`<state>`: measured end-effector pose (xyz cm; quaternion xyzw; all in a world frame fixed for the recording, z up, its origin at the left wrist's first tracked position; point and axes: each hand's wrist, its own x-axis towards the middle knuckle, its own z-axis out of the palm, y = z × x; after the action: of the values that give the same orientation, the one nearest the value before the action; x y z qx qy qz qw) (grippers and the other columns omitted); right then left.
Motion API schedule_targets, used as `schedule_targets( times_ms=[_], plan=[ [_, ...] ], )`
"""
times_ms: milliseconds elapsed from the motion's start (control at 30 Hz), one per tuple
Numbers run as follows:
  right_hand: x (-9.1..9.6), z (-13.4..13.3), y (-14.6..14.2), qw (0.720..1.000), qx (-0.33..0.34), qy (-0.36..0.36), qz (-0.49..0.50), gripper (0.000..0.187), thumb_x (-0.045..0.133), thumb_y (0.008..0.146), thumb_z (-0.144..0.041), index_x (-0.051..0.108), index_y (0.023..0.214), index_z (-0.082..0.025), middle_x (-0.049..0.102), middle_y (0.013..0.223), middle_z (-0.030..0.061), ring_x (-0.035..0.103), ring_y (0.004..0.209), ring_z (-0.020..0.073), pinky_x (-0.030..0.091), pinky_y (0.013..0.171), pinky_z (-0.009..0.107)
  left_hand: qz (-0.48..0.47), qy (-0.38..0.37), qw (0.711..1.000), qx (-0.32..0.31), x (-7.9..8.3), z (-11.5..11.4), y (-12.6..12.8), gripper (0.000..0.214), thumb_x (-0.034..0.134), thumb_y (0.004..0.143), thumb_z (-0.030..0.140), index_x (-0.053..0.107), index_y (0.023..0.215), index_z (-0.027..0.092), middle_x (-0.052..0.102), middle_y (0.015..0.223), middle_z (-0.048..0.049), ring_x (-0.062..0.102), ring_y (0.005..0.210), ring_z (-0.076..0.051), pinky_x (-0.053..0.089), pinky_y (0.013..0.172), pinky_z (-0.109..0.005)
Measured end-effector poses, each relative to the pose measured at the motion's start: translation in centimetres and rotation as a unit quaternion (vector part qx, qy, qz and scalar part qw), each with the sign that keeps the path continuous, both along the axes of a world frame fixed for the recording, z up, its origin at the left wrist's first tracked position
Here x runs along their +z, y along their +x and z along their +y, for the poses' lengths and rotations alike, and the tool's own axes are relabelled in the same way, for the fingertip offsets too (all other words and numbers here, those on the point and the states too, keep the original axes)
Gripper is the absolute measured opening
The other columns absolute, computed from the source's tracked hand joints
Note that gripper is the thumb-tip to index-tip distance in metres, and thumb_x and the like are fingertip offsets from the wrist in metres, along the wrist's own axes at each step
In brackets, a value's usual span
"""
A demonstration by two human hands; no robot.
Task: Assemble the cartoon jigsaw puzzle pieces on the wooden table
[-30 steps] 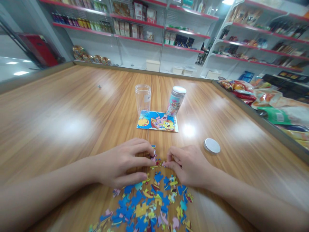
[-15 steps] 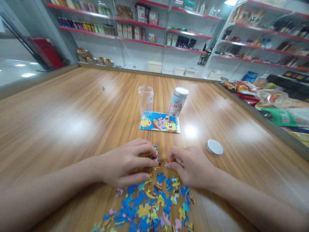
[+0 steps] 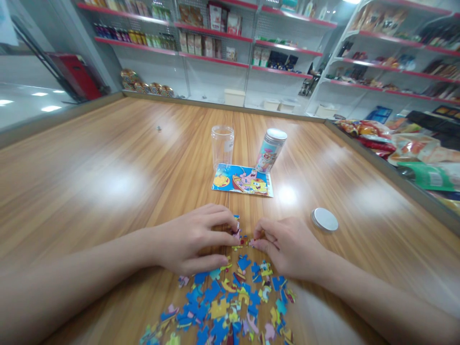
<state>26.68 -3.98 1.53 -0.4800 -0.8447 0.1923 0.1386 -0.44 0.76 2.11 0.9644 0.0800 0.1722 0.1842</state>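
Note:
My left hand (image 3: 197, 237) lies over the table with its fingers spread. Its fingertips rest against a few joined jigsaw pieces (image 3: 236, 221), which they partly cover. Across from it, my right hand (image 3: 287, 244) pinches a small pink jigsaw piece (image 3: 252, 243) between thumb and forefinger, just right of that joined group. Many loose jigsaw pieces (image 3: 218, 309), blue, yellow and pink, are scattered in a heap below both hands. Beyond the hands lies a picture card (image 3: 247, 181) with cartoon characters on a blue ground.
Behind the card stand an open clear jar (image 3: 222, 146) and a printed canister (image 3: 270, 151) with a silver lid. A round silver lid (image 3: 325, 219) lies to the right. Packaged snacks (image 3: 413, 148) fill the right side past the table's raised edge (image 3: 381, 177). Stocked shelves (image 3: 215, 36) line the back.
The view has shifted slightly, so everything sits a little further right. Both hands keep nearly the same pose, and the pink piece stays in my right hand's pinch.

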Motion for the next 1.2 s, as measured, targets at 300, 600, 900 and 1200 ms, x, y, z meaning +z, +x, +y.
schedule_targets(
  times_ms=[300, 600, 900, 1200],
  plan=[
    [0.27, 0.19, 0.07, 1.0, 0.009, -0.002, -0.002, 0.008, 0.064, 0.092, -0.029, 0.061, 0.092, -0.021, 0.047, 0.057, -0.0063, 0.045, 0.051, 0.0109, 0.026, 0.056, 0.026, -0.004, 0.009, 1.0, 0.001, -0.08, 0.01, 0.2, 0.033, 0.061, 0.095, 0.031, 0.064, 0.124, 0.016, 0.063, 0.12, -0.0171, 0.059, 0.11, -0.029, 0.051, 0.098, -0.048],
    [0.16, 0.1, 0.09, 1.0, 0.013, 0.0, 0.009, 0.008, 0.063, 0.092, -0.027, 0.059, 0.091, -0.02, 0.046, 0.057, -0.0067, 0.043, 0.05, 0.0101, 0.024, 0.055, 0.026, -0.008, 0.013, 1.0, 0.004, 0.14, 0.05, 0.22, 0.033, 0.062, 0.094, 0.03, 0.065, 0.123, 0.015, 0.063, 0.119, -0.017, 0.06, 0.109, -0.029, 0.052, 0.097, -0.047],
    [0.02, 0.18, 0.11, 1.0, 0.01, 0.0, 0.003, 0.009, 0.063, 0.091, -0.028, 0.058, 0.09, -0.02, 0.046, 0.057, -0.0063, 0.043, 0.05, 0.0107, 0.025, 0.055, 0.027, -0.007, 0.01, 1.0, 0.004, 0.03, -0.05, 0.24, 0.033, 0.062, 0.094, 0.031, 0.065, 0.122, 0.015, 0.063, 0.12, -0.0169, 0.06, 0.11, -0.029, 0.051, 0.098, -0.048],
    [0.21, 0.28, 0.0, 1.0, 0.015, -0.007, 0.007, 0.01, 0.062, 0.093, -0.03, 0.064, 0.096, -0.021, 0.044, 0.055, -0.0067, 0.045, 0.05, 0.0111, 0.025, 0.055, 0.027, -0.005, 0.009, 1.0, 0.004, 0.02, -0.02, 0.1, 0.034, 0.063, 0.093, 0.03, 0.066, 0.123, 0.015, 0.063, 0.119, -0.017, 0.06, 0.109, -0.029, 0.052, 0.097, -0.048]
  ],
)
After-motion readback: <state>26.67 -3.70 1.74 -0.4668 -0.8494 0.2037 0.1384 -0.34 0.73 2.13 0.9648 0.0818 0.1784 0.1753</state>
